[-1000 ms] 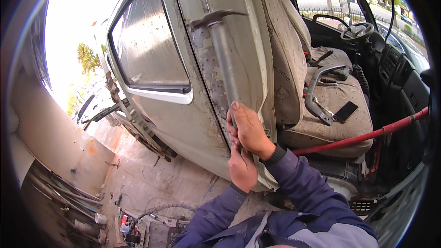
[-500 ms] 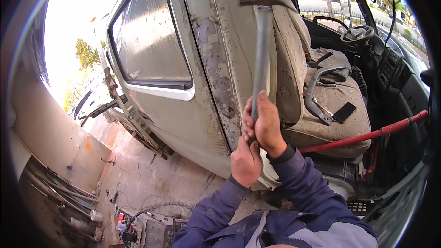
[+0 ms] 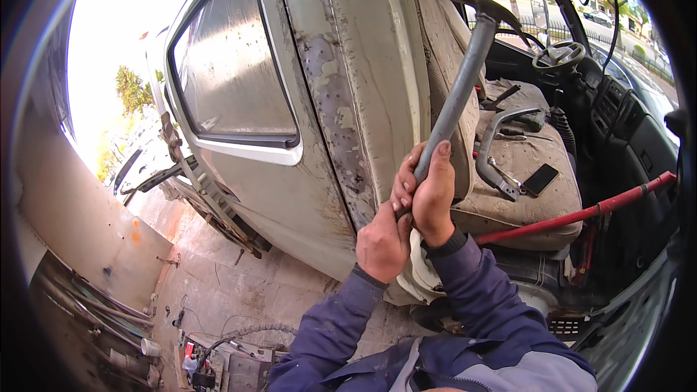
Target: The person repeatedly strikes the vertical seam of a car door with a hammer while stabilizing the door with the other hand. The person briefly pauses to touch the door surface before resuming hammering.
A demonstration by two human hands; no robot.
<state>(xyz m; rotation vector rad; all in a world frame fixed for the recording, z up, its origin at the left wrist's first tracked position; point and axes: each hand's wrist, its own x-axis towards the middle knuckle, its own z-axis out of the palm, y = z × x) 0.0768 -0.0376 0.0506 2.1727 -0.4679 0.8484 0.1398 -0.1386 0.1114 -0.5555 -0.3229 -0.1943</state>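
Hammer (image 3: pixel 456 96) slants outward and rightward from the right hand (image 3: pixel 435 202), which grips it above the left hand (image 3: pixel 382 245), clenched too.

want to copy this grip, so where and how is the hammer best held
Probably by the lower end of its handle, coming from below: the handle is long and straight, slants up and away from the person, and carries the head at its far end. Both hands fit there, the right hand above the left hand.
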